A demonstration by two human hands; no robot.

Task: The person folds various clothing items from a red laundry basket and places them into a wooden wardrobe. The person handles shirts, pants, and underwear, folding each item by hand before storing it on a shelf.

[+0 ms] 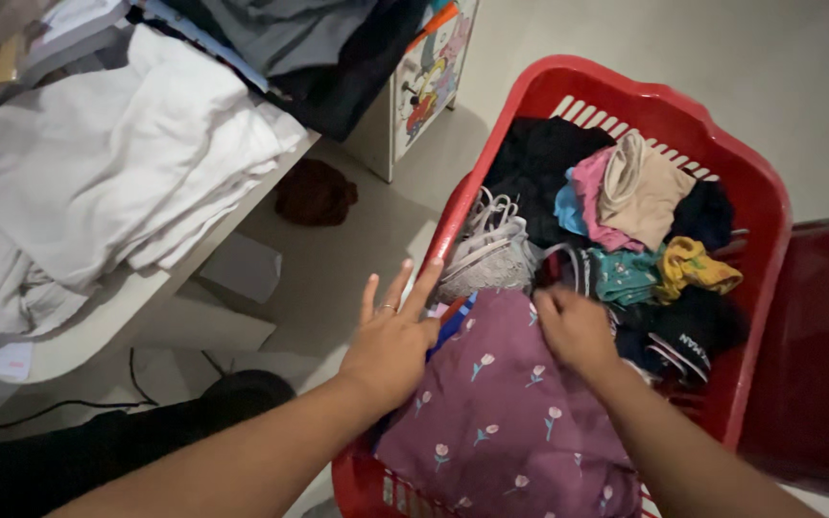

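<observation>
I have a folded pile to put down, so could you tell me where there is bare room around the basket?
Bare floor lies beyond the red basket, up to the cabinet. The basket is crammed with clothes; the white sheets cover the surface at left.

Head view, steeply down, close

Crumpled purple tulip-print cloth (510, 422) lies atop clothes, seemingly in the red basket (769, 206).

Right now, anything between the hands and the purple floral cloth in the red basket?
Nothing visible. Right hand already grips the purple floral cloth; left hand lies flat at its edge, on the red basket rim.
</observation>
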